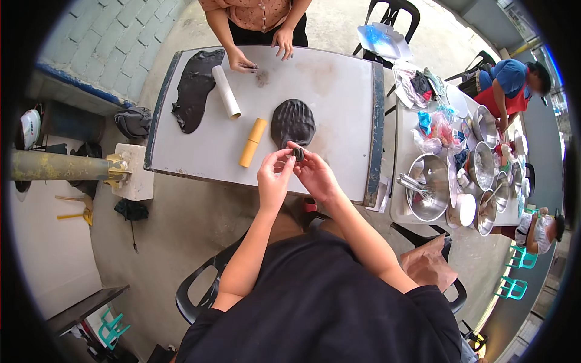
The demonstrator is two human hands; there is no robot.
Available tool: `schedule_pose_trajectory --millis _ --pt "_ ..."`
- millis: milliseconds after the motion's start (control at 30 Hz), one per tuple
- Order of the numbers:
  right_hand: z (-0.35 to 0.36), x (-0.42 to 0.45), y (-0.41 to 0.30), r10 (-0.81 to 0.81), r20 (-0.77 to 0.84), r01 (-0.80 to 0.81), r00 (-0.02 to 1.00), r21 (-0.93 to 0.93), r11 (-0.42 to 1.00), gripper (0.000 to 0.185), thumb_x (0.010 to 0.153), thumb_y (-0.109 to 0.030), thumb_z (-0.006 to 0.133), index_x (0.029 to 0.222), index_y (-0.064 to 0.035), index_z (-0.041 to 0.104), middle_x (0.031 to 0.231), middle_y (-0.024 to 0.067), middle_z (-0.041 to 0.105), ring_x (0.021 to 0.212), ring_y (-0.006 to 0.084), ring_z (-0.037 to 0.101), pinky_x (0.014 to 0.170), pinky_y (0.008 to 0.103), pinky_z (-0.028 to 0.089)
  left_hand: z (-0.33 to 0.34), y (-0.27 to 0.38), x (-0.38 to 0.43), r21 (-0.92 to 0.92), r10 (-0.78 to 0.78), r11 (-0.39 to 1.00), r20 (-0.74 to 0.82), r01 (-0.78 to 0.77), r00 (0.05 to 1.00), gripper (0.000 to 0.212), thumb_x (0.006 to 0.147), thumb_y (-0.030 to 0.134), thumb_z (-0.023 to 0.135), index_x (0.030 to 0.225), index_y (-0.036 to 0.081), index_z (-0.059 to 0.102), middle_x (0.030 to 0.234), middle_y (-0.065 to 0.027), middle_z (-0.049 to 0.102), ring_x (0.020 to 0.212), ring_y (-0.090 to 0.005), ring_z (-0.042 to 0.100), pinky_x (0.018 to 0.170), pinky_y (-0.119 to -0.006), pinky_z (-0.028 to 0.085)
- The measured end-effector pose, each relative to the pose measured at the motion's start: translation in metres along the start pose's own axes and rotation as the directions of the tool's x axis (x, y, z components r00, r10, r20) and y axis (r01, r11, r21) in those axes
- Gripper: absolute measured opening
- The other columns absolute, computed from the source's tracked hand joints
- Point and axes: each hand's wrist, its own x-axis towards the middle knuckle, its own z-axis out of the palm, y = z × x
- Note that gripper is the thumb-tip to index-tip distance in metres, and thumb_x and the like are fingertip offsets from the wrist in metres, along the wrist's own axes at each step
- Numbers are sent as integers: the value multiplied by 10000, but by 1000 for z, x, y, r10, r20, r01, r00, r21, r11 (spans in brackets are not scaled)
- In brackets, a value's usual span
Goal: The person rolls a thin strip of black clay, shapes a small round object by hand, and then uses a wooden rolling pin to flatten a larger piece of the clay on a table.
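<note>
A small coiled piece of black clay-like material [297,154] is pinched between the fingertips of my left hand [275,174] and my right hand [318,176]. Both hands are raised near the front edge of the white-topped table [345,168]. Just beyond my fingers lies a rounded black slab [293,120] with a ridged, finger-marked surface. To its left a yellow cylinder [252,143], seamed across its middle, rests at a slant. Farther left are a white tube [226,92] and a larger, irregular black sheet [196,90], whose edge the tube appears to touch.
Across the table, a person's hand [242,61] pinches a small dark bit above a smudge. On the right, a second table [399,136] carries steel bowls [428,187], a whisk and plastic bags. A concrete block [131,172] with a pole stands left.
</note>
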Motion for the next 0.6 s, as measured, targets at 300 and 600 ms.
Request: schedule_pose_trajectory --millis 300,600 --pt "32 16 9 -215 -127 166 968 -316 934 379 998 -206 484 1350 -66 476 1158 22 583 1023 90 533 865 261 458 -24 7 39 -167 -100 978 135 122 986 165 874 60 662 1024 -3 636 910 -61 672 790 -99 631 701 -234 504" --pt "83 32 25 -682 -29 467 731 -708 530 492 817 76 654 1280 -13 511 1150 75 596 1021 125 574 879 283 491 -64 6 72 -499 -67 816 419 291 905 215 898 28 617 1108 -5 589 1016 -87 666 920 -137 640 845 -286 526"
